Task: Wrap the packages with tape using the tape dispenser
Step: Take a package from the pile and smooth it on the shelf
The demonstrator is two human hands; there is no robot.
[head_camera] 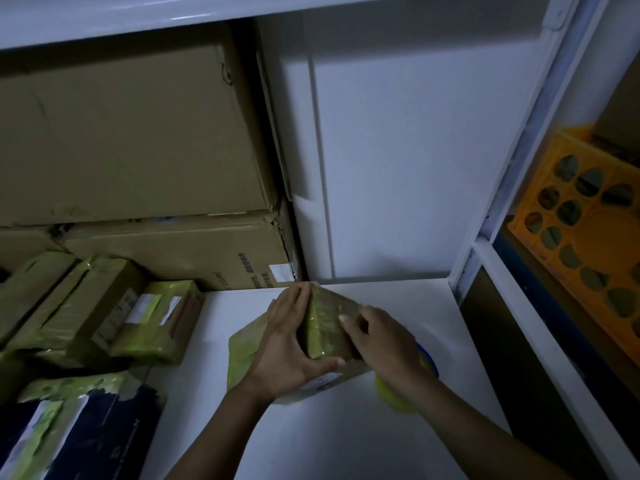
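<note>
Package sits lower centre of frame on the white table, tipped up on an edge so one ridge points at me. It's covered in yellow-green tape, with a white label on the near lower face.

Left hand is flat against the package's left face, fingers straight and running up toward the far corner. Its thumb is hooked round the near bottom edge, so it's gripping, not just resting.

Right hand is clamped over the right face, fingers curled down the far side and thumb tip on the ridge. The package is pinned between the two palms.

Tape dispenser is partly hidden under the right wrist; only a yellow roll and a blue edge show, just right of the package. I can't tell whether the wrist touches it.

Left of frame there's a pile of taped parcels, with a dark blue box at lower left. Large cardboard cartons are stacked at upper left. An orange crate sits on the shelf at the right edge.
</note>
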